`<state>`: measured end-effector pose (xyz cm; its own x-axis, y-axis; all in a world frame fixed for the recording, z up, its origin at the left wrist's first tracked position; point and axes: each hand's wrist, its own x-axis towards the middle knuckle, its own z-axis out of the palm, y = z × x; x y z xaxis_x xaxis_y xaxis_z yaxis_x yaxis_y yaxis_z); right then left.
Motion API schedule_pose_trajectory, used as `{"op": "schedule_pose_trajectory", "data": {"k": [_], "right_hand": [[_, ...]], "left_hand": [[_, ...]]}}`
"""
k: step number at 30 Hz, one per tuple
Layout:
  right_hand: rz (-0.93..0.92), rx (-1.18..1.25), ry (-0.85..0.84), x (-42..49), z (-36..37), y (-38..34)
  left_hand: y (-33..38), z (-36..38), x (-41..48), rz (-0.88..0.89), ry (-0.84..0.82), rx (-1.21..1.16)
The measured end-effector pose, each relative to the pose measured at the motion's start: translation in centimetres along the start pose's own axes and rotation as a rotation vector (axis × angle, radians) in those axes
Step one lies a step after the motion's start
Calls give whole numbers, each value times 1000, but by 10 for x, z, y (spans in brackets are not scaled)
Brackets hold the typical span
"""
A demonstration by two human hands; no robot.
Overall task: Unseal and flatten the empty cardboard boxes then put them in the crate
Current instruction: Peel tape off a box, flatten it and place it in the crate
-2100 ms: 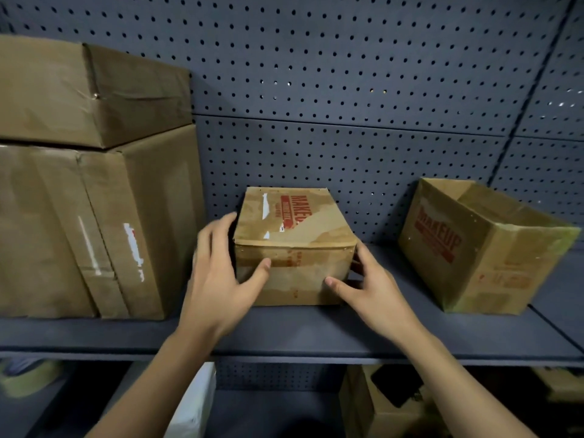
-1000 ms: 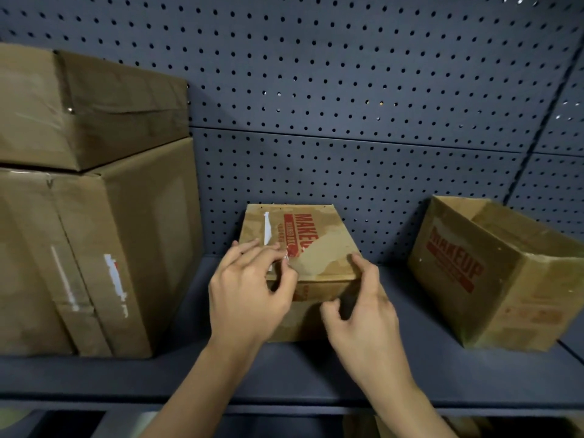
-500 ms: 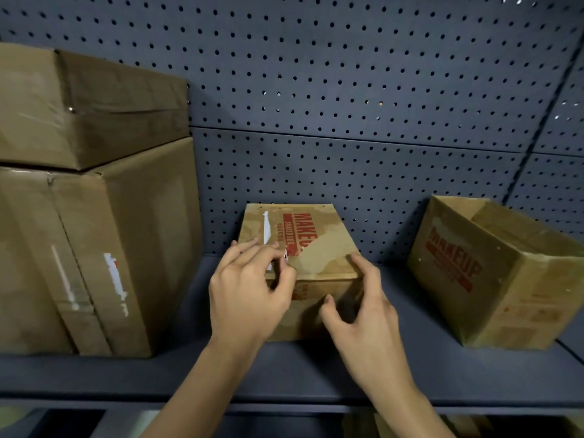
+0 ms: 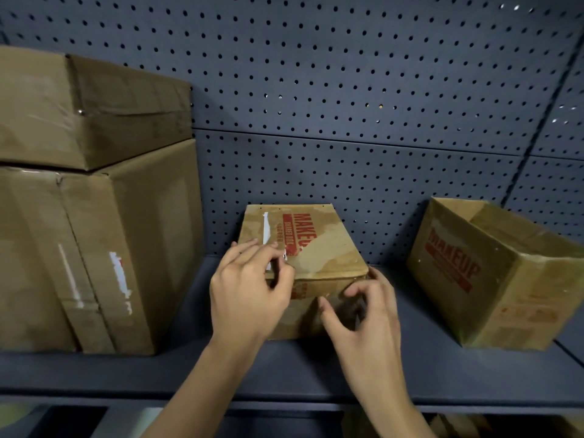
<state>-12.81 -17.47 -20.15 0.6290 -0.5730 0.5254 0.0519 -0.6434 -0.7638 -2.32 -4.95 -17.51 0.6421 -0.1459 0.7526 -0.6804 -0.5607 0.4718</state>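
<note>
A small sealed cardboard box [image 4: 319,248] with red MAKEUP print stands on the grey shelf [image 4: 284,371], in the middle against the pegboard. My left hand [image 4: 249,289] lies over its top front left edge; curled fingers and thumb pinch there, beside a white tape strip [image 4: 265,230]. My right hand [image 4: 363,314] is curled round the box's front right corner, thumb and index finger close together on the front face. Whether they hold tape I cannot tell. No crate is in view.
An open MAKEUP box [image 4: 493,273] sits tilted on the shelf at the right. Two large taped boxes are stacked at the left, the lower box [image 4: 94,254] beneath the upper box [image 4: 94,105]. A perforated grey back panel [image 4: 347,90] closes the shelf behind.
My right hand has slid down from the box's top front edge to its front right corner and curled tighter. The left hand and the box have hardly moved.
</note>
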Motion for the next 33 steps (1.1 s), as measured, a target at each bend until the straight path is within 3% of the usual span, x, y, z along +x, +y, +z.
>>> {"op": "schedule_pose_trajectory", "data": {"k": [7,23,30,33], "right_hand": [[-117,-108,123,-7,11,5],[-65,-45,82,2,4,5],[79,97,33,13,-14,18],[35,101,48,13,-14,21]], "left_hand": [[0,0,-2,2,1,1],[0,1,1,5,-28,15],[3,-2,2,7,-56,26],[2,-2,2,-6,-57,25]]}}
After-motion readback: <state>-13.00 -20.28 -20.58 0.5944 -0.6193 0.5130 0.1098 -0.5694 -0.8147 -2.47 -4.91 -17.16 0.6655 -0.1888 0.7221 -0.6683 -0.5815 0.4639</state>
